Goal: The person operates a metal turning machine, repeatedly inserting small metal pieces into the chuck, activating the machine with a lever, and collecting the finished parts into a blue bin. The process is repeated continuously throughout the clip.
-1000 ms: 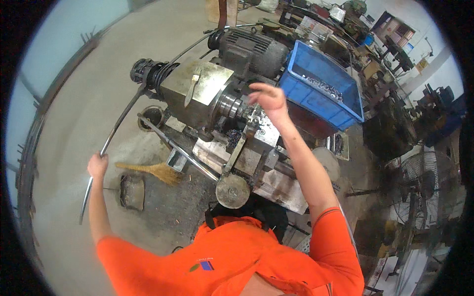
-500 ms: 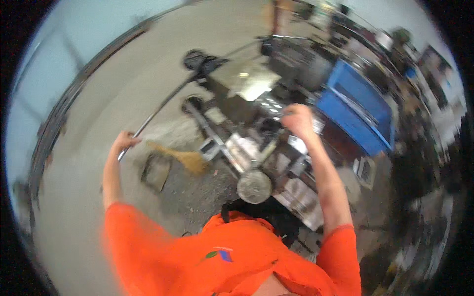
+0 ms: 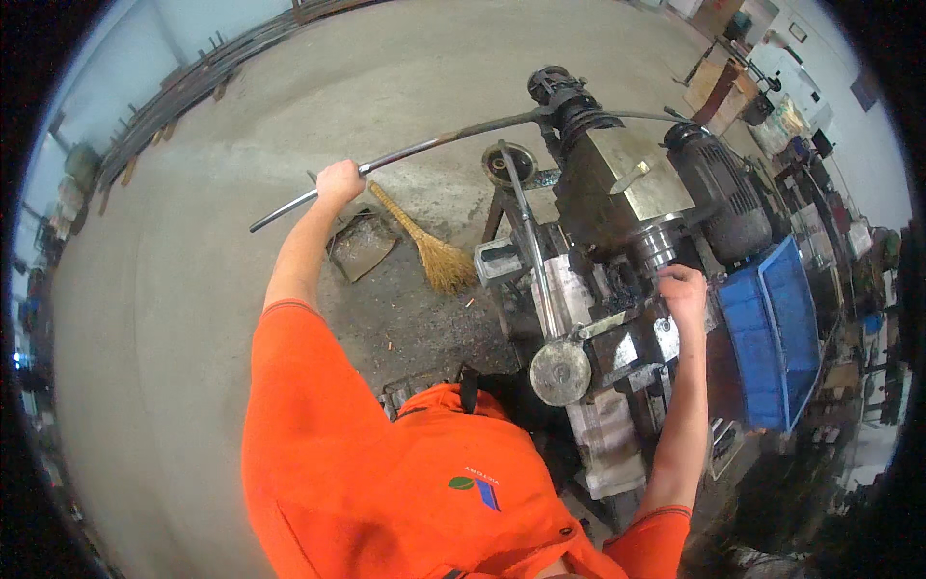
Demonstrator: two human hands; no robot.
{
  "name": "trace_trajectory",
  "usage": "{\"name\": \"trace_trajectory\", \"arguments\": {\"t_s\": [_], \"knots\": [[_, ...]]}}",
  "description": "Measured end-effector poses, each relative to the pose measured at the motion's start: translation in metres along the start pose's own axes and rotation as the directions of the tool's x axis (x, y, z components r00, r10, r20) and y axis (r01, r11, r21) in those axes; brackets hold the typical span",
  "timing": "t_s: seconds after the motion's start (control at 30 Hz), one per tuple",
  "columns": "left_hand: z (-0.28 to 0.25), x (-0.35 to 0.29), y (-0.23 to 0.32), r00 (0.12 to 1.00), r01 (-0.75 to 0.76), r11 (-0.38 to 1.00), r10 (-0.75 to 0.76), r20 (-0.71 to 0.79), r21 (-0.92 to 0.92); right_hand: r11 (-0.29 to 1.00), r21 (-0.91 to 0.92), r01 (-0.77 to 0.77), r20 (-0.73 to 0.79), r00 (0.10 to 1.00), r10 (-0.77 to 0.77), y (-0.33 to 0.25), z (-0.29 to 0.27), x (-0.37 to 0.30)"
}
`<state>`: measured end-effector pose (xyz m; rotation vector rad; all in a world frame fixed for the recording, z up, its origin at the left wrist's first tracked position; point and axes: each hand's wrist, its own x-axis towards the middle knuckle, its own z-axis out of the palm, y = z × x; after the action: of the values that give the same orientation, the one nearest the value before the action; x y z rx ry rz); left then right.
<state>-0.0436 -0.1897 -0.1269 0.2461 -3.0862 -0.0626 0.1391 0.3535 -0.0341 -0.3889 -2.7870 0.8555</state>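
Note:
My left hand [image 3: 340,181] is closed round a long metal bar [image 3: 415,150], whose bare end sticks out to the left past the fist. The bar's far end meets the dark head of a machine [image 3: 603,179]. My right hand [image 3: 683,291] is at the machine's round metal spindle [image 3: 657,247], its fingers curled together just below it. Whatever those fingers hold, if anything, is hidden. Between my arms, a metal lever [image 3: 533,246] rises from a round metal knob [image 3: 559,372].
A blue plastic crate [image 3: 772,333] stands right of my right forearm. On the floor at left lie a straw broom [image 3: 439,256] and a dustpan [image 3: 363,246], with scattered metal chips. A dark motor [image 3: 719,193] sits behind the spindle. Long bars [image 3: 203,82] line the far wall.
The view has swung, so the machine and both hands sit farther right in the picture. My left hand still grips the bar; my right hand is now closer to the spindle. The blur has gone.

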Motion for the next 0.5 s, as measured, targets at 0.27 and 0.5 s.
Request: {"name": "trace_trajectory", "arguments": {"t_s": [0.27, 0.5], "knots": [[0.009, 0.024, -0.001, 0.999, 0.051, 0.997, -0.052, -0.014, -0.051, 0.944, -0.316, 0.099, 0.098, 0.993, -0.072, 0.024, 0.018, 0.026], [-0.012, -0.044, 0.015, 0.994, 0.099, 0.989, -0.104, -0.035, -0.11, 0.921, -0.387, 0.039, -0.012, 0.999, -0.048, -0.003, 0.028, 0.023]]}}
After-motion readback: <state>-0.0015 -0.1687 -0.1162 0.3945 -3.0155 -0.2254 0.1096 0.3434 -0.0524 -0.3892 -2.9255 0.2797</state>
